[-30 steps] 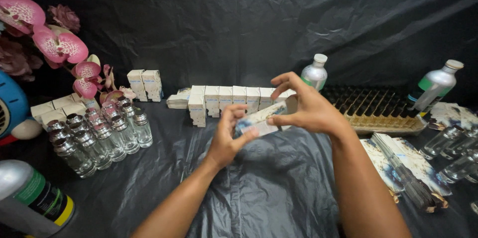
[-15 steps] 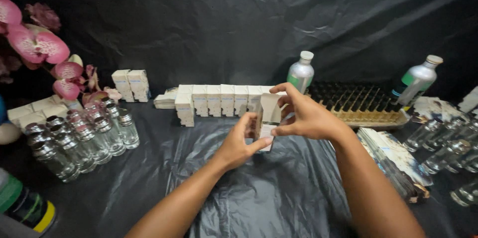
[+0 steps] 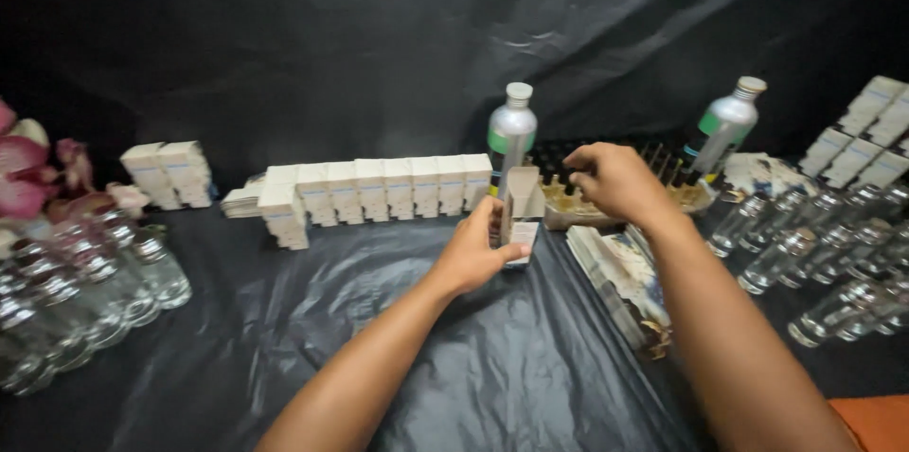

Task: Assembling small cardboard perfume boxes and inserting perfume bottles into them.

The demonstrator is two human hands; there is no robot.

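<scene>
While gripping a small open carton (image 3: 519,211) at frame centre, the left hand (image 3: 473,253) is holding it upright. Just right, the right hand (image 3: 615,182) is hovering over a tray (image 3: 568,211), fingers curled together.

glossy, wrinkled black plastic sheeting (image 3: 398,357) covers the tabletop. the small carton (image 3: 521,211) looks like matt cream cardboard. the bottles (image 3: 114,272) are clear shiny glass, the tall flask (image 3: 511,135) brushed metal.
</scene>
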